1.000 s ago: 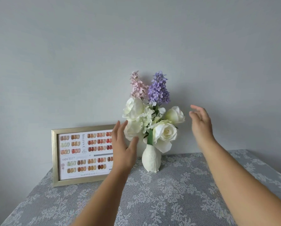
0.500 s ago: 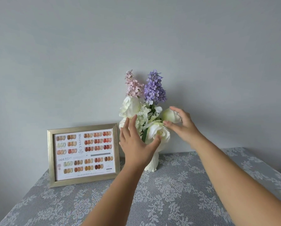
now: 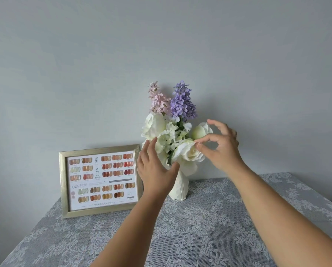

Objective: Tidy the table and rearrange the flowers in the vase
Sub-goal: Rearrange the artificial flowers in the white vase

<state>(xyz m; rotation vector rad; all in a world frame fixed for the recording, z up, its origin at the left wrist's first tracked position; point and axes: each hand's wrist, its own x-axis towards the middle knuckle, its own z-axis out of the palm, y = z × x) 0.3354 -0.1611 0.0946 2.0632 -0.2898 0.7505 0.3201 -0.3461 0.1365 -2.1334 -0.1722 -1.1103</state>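
Note:
A small white vase (image 3: 180,186) stands on the lace-covered table (image 3: 200,237) near the wall. It holds white roses (image 3: 188,153), a pink spike (image 3: 157,99) and a purple spike (image 3: 182,103). My left hand (image 3: 153,168) is spread against the left side of the bouquet, fingers straight, thumb under the front rose. My right hand (image 3: 221,149) pinches a petal of the front white rose between thumb and forefinger, just below a pale green rosebud (image 3: 200,131).
A gold-framed colour chart (image 3: 100,182) leans against the grey wall, left of the vase and close to my left hand. The table's right edge (image 3: 315,193) runs back toward the wall.
My right hand has dropped from the green rosebud to the front rose and pinches its petal. My left hand has stayed spread at the bouquet's left side.

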